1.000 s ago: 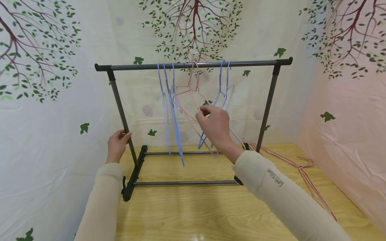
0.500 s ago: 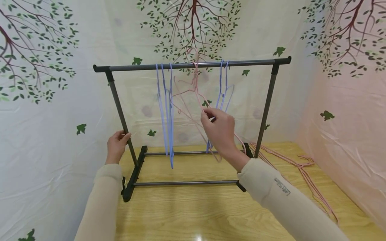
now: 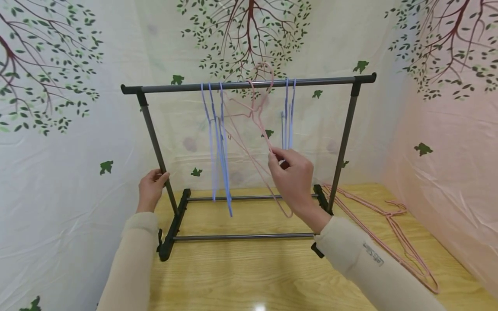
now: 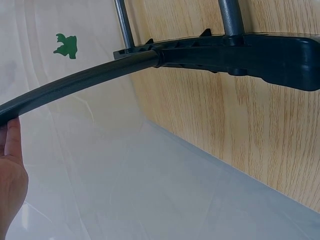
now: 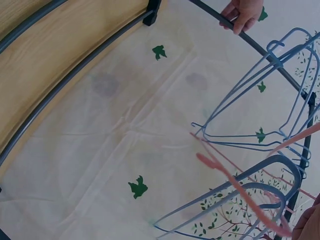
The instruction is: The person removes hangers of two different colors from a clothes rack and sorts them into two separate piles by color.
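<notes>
In the head view my right hand (image 3: 291, 175) pinches one arm of a pink clothes hanger (image 3: 268, 140) between thumb and fingers. That hanger's hook stands above the rail (image 3: 175, 88) of a dark garment rack; whether it touches the rail I cannot tell. Close behind it, another pink hanger (image 3: 253, 97) hangs from the rail, and the two overlap. Blue hangers (image 3: 223, 151) hang to the left, and two more blue hangers (image 3: 289, 125) to the right, partly behind my right hand. My left hand (image 3: 151, 190) grips the rack's left post (image 3: 154, 140), also seen in the left wrist view.
Several pink hangers (image 3: 391, 216) lie in a pile on the wooden table (image 3: 241, 276), right of the rack. Two lower crossbars (image 3: 237, 237) join the rack's black feet (image 3: 165, 248). A patterned sheet (image 3: 128, 56) encloses the back and sides.
My right hand has moved right and slightly down with the pink hanger. Its hook has risen from rail height to above the rail. Blue hangers swing; my left hand stays on the post.
</notes>
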Tool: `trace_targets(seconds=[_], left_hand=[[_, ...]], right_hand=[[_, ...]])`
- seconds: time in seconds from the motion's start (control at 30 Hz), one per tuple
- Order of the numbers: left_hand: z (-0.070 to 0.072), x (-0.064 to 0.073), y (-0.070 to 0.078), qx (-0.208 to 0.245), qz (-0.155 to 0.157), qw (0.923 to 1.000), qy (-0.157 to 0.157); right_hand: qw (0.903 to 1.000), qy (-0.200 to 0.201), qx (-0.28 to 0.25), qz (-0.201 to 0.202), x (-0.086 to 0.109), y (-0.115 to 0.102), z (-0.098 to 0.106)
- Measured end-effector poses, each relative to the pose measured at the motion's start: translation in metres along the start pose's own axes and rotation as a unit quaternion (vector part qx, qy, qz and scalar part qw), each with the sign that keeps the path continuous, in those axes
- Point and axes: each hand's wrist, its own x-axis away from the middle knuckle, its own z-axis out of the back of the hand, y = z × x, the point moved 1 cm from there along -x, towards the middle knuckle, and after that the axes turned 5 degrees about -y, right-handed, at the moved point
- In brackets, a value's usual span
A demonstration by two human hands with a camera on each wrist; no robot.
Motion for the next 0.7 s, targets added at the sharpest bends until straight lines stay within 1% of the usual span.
trace_targets(seconds=[0.17,0.3,0.47,0.7], left_hand=[[0.0,0.0,0.0,0.008,0.005,1.0,-0.004],[0.0,-0.001,-0.001,0.004,0.006,0.9999,-0.008],[0.0,-0.001,-0.001,0.006,0.003,1.0,-0.005],[0.0,-0.002,-0.001,0.012,0.008,0.9999,-0.008]], right_hand=[[0.9996,0.015,-0.001,0.023,0.008,0.004,0.007],[0.999,0.017,-0.011,0.04,0.017,0.009,0.014],[0.9979,0.017,-0.018,0.06,0.025,0.012,0.024],[0.9971,0.036,-0.033,0.058,0.036,0.019,0.035]])
